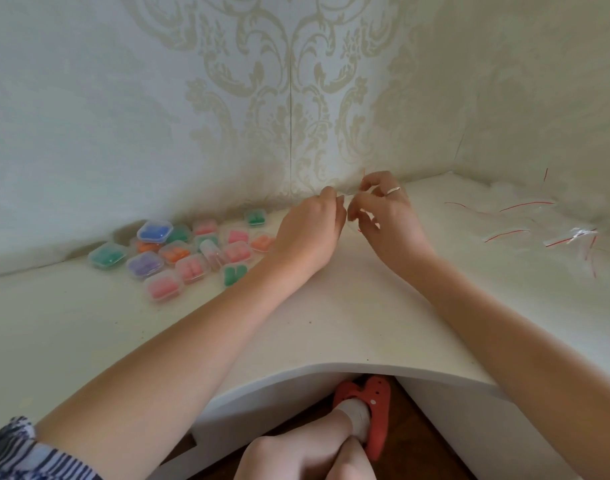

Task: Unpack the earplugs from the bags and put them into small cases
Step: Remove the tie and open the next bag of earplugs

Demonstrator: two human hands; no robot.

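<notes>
Both hands pinch one clear bag (350, 197) between them. Left hand (310, 226) and right hand (383, 209) each keep a fingertip grip clamped on it; its long axis cannot be told

Table (348, 306) white. Wallpaper (262, 98) pale, beige damask scrollwork. Small cases (179, 254) clear plastic; earplugs inside blue, green, orange, pink, purple. Loose earplugs (235, 274) green. Empty bags (552, 233) clear, red zip strips. Ring (393, 190) on right hand (383, 209) silver. Sleeve (23, 452) blue-white striped. Shoe (372, 407) coral-red, sock (357, 415) white. Floor (417, 445) dark brown.
</notes>
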